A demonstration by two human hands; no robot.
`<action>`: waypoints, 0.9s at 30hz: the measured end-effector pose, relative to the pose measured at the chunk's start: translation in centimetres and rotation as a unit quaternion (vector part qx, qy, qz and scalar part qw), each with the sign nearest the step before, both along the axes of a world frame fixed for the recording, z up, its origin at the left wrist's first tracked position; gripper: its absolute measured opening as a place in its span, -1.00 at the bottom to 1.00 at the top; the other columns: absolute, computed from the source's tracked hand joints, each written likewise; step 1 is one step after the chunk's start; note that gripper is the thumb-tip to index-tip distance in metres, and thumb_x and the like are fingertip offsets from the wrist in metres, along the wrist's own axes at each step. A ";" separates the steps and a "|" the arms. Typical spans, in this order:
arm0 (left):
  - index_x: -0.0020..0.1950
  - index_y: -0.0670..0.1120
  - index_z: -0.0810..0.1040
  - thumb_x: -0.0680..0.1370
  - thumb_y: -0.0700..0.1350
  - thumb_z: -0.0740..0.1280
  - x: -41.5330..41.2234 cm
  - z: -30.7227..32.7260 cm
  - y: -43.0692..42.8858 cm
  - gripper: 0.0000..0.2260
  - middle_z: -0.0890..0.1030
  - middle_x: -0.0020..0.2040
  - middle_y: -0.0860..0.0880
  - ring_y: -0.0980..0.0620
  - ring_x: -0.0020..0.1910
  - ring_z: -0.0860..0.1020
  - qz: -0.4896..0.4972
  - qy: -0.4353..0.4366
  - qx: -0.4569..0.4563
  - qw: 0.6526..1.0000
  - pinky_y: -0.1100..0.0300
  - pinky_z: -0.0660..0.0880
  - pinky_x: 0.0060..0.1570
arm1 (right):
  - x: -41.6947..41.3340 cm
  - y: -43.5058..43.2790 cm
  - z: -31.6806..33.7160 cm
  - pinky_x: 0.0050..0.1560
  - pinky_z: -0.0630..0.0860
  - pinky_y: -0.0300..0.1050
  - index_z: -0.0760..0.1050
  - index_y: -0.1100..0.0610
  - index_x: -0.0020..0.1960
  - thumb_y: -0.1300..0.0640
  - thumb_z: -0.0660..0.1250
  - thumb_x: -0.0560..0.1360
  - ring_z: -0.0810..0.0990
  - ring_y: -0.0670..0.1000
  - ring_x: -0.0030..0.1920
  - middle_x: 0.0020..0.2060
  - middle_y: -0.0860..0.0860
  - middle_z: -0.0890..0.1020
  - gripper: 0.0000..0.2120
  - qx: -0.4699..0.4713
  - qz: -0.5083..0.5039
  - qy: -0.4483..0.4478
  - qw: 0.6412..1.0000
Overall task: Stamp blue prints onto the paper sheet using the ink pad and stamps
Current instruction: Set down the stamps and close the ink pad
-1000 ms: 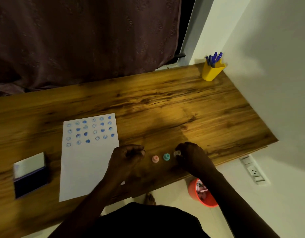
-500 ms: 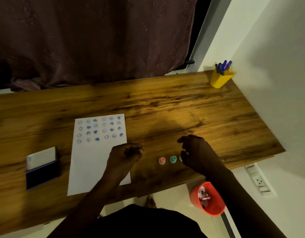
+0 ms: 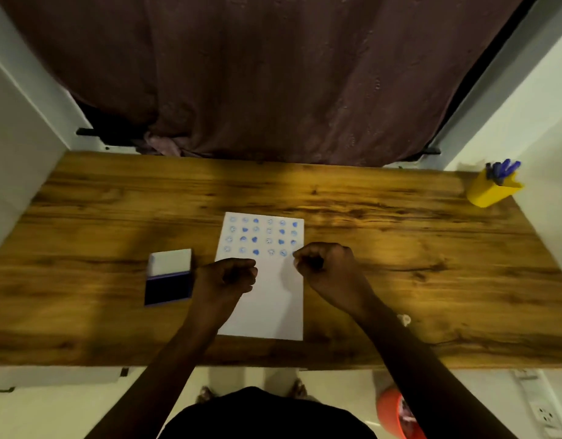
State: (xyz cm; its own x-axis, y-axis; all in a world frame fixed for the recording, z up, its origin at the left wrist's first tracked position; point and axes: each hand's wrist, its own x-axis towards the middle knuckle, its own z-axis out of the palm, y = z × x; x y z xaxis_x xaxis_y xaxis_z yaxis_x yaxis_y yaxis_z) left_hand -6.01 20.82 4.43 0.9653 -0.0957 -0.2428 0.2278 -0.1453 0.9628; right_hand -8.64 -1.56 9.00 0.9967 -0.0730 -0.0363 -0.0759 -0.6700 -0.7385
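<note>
Paper sheet [image 3: 267,296]: centre of frame on wooden desk [image 3: 400,248], blue prints in rows across its upper part.
Ink pad [image 3: 168,282]: open, just left of the sheet.
Left hand [image 3: 225,277]: fingers curled shut over the sheet's left edge; contents cannot be told.
Right hand [image 3: 328,264]: fingers curled shut at the sheet's right edge, beside the lowest print row; contents cannot be told.
Yellow pen holder [image 3: 492,191]: upper right.

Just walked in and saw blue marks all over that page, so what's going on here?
A person is stamping blue prints onto a paper sheet on a wooden desk. The top part of the sheet already holds rows of prints; the lower part is blank. Both the left hand and right hand are curled closed over the sheet; any stamp inside is hidden. The ink pad lies open to the left.
</note>
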 end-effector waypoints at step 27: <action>0.01 -0.17 0.77 0.50 -0.36 0.43 7.6 -5.8 19.9 -0.82 0.75 -0.28 -0.14 0.00 -0.33 0.74 0.022 -0.021 0.206 0.978 0.00 0.68 -0.29 | 10.8 20.4 -8.2 -0.04 0.56 -0.19 0.71 0.17 0.04 0.10 0.44 0.53 0.70 0.10 0.02 0.00 0.11 0.74 -0.83 -0.044 0.012 0.122 0.991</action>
State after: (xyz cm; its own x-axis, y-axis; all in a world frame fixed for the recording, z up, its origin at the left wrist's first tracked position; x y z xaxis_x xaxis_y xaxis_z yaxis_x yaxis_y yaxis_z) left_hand 1.64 40.75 -1.36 0.9762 0.0443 -0.2122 0.2044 -0.5137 0.8332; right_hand 2.18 18.83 0.76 0.9603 -0.0627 -0.2718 -0.2288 -0.7344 -0.6390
